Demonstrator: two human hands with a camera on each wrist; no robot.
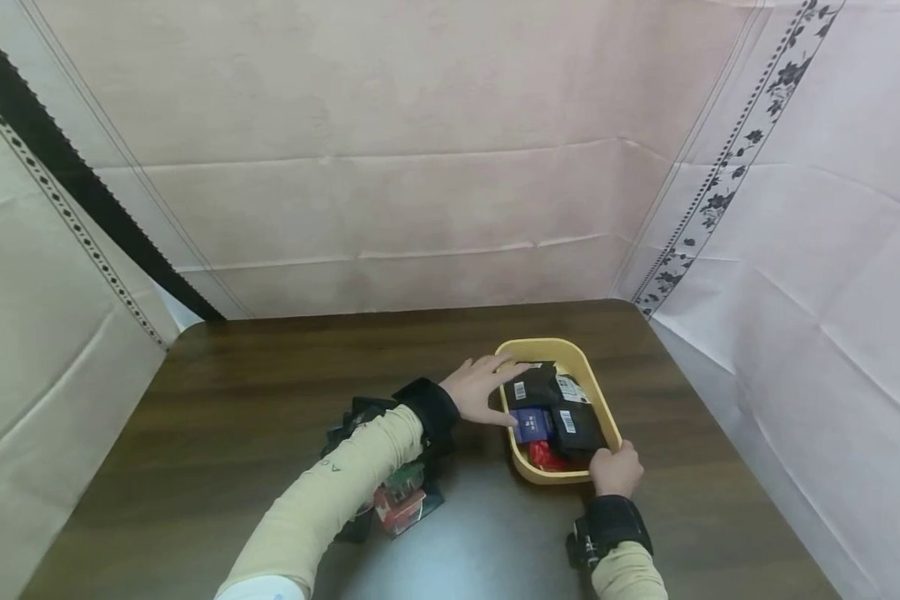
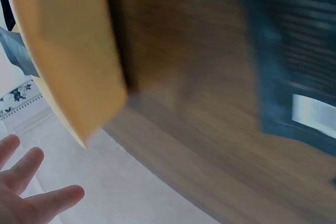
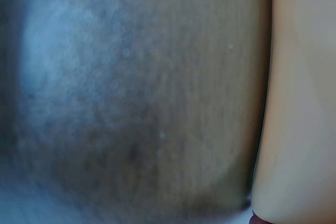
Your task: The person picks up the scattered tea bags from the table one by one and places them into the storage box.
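Observation:
A yellow plastic basket (image 1: 603, 410) stands on the table's right side. Inside it lie black packets (image 1: 576, 427) with white barcode labels, a blue packet (image 1: 532, 424) and a red packet (image 1: 546, 457). My left hand (image 1: 480, 389) reaches over the basket's left rim with fingers spread, holding nothing; those fingers (image 2: 52, 203) also appear beside the basket wall (image 2: 73, 51) in the left wrist view. At the near right corner, my right hand (image 1: 617, 469) grips the basket's rim with curled fingers. The right wrist view has only the basket's side (image 3: 304, 87) beside the tabletop.
Under my left forearm, partly hidden, is a pile of dark packets (image 1: 360, 412) and a clear package with red contents (image 1: 401, 510). The brown wooden table (image 1: 270, 367) ends at white cloth hangings (image 1: 420, 208) behind and on both sides.

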